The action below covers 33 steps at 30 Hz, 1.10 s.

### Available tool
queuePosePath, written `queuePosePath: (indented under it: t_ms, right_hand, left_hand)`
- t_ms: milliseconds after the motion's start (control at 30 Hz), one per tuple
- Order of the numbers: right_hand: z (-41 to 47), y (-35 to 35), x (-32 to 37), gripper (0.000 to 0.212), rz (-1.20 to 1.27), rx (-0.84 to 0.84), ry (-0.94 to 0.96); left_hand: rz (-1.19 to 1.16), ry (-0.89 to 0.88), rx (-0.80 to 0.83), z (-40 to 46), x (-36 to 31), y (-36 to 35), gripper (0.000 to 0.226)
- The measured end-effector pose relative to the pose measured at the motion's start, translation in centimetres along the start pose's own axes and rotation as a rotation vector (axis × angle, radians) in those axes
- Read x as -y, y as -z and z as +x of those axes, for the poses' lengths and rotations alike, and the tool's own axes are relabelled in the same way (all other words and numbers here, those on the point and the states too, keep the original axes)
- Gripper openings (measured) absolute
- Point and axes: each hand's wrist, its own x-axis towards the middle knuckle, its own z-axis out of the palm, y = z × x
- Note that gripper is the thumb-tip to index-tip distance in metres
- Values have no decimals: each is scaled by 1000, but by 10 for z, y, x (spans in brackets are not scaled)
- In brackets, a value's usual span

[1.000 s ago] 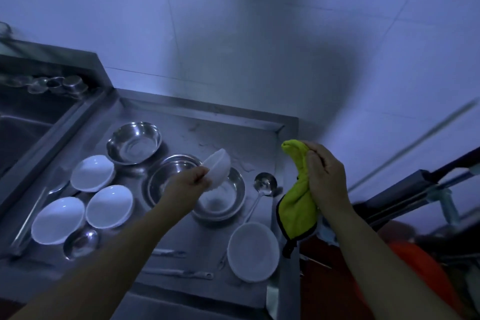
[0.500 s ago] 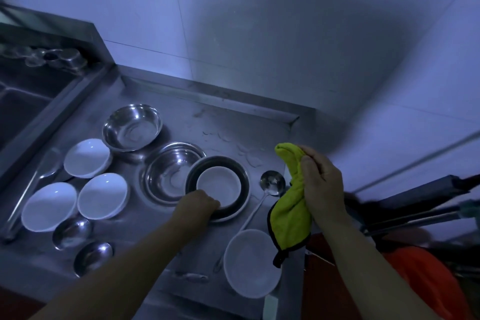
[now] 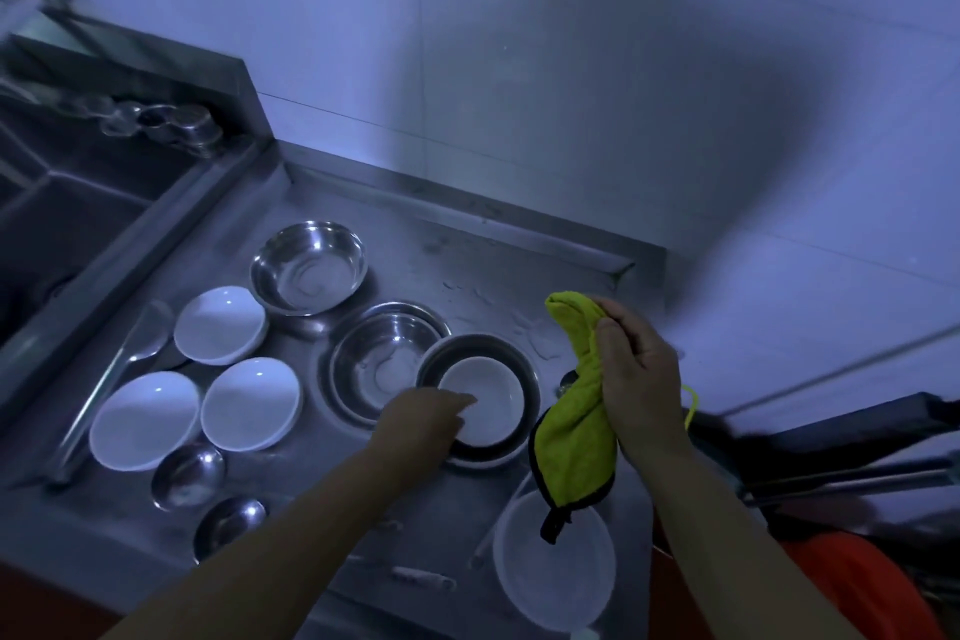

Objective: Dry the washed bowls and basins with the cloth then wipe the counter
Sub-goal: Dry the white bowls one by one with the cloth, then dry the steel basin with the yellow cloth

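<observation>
Fingers of the right hand (image 3: 636, 377) clamp the cloth (image 3: 574, 424); left hand (image 3: 423, 418) fingers touch the white bowl (image 3: 491, 398).

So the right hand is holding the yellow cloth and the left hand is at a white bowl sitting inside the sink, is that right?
Not quite. The head view shows the white bowl inside a metal basin on the counter, not in the sink. The right hand does hold the yellow cloth, and the left hand is at the bowl.

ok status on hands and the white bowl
Left hand on white bowl inside steel basin. Right hand grips cloth. Nothing blocking.
</observation>
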Motion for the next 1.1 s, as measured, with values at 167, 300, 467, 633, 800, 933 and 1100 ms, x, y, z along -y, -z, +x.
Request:
queuePosePath:
  t_ms: [167,300,467,633,800,933,1100]
  right_hand:
    - [1,-62,19,39,-12,4,38]
    - [-1,-115,26,40,-30,-6,15]
    - [-7,-168,30,32,-60,-52,-20]
    - [-22,-199,37,33,-109,-98,-20]
    - [-38,-219,48,39,-88,-119,-36]
    - [-51,-236,57,38,-75,-93,-25]
    - [-63,-262,66,40,-33,3,-23]
  left_hand:
    - [-442,459,-332,-1,72,57,21]
    - [-627,469,-302,23,137,88,3]
    - [-603,605,8,44,190,86,26]
    - [-744,645,-18,51,210,82,42]
    - [-1122,697,11,41,228,100,30]
    - [-1453,792,-165,12,249,137,10]
    - [-1176,611,-402,-43,287,178,3]
